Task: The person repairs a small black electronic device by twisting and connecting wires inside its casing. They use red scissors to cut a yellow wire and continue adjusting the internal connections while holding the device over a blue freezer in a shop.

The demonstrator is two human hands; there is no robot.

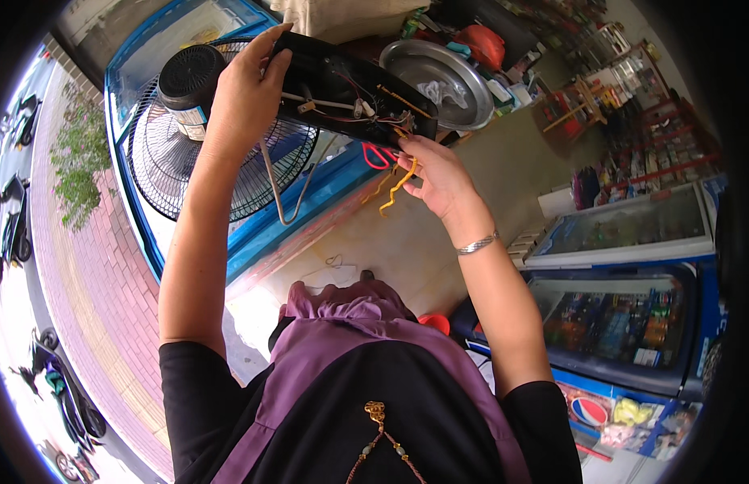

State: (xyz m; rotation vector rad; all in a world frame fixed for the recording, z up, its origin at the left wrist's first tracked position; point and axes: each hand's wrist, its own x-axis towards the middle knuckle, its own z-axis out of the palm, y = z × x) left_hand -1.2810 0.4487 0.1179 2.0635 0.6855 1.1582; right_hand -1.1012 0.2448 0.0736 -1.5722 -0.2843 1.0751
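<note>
My left hand (249,89) grips the upper left end of an open black plastic housing (330,77), with wires and small parts showing inside. My right hand (431,173) has its fingers curled at the housing's lower right end, beside a dangling yellow cord (399,189); its fingertips are partly hidden. Red handles (374,157) of a tool show just left of that hand. A fan with a round wire grille (161,169) and black motor (189,77) lies under and left of my left hand, with a bent metal tube (286,214) hanging from it.
A blue-framed case (253,234) bears the fan. A steel basin (467,113), red bag (479,44) and small goods sit behind. Chest freezers (616,323) and shelves (632,145) stand right. A red bucket (435,323) is low by my body. Scooters (20,218) stand outside, left.
</note>
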